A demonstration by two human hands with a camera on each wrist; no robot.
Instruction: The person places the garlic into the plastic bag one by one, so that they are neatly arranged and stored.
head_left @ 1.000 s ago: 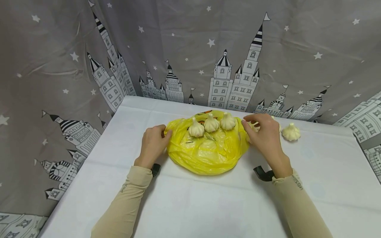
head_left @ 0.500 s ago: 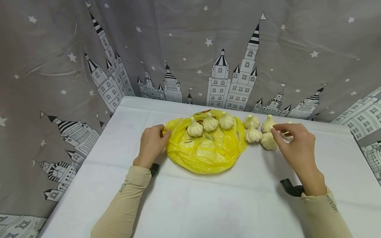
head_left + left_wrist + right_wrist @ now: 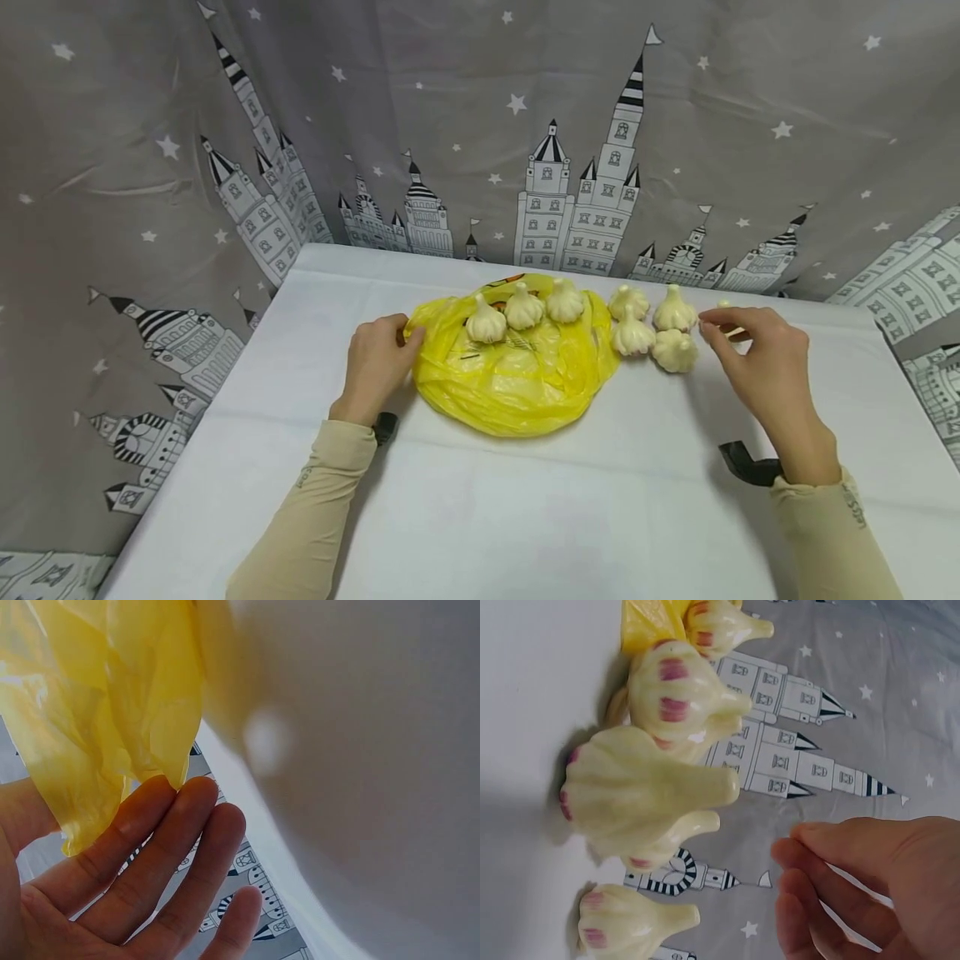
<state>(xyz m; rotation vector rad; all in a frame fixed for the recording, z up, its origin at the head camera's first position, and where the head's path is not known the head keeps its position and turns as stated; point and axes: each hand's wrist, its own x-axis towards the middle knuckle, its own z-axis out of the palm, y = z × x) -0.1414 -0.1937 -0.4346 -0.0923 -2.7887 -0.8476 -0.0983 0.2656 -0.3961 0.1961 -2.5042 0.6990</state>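
Observation:
A yellow plastic bag (image 3: 517,396) lies spread on the table, with three garlic bulbs (image 3: 486,323) on its far part. At the bag's left edge my left hand (image 3: 378,362) pinches the plastic between thumb and index finger; the left wrist view shows the bag (image 3: 112,682) hanging over those fingers. To the right of the bag stand several more garlic bulbs (image 3: 675,352), glossy cream with purple marks in the right wrist view. My right hand (image 3: 765,358) hovers beside them, fingers loosely bent, thumb and index tips close together and holding nothing. It partly hides one bulb (image 3: 726,305).
A white cloth (image 3: 525,517) covers the table. Behind and to the left hangs a grey curtain (image 3: 450,83) printed with castles and stars. Dark straps (image 3: 750,465) sit at both wrists.
My right hand has moved from the bag's right edge to the right, past the bulbs, uncovering several of them. My left hand keeps its hold on the bag.

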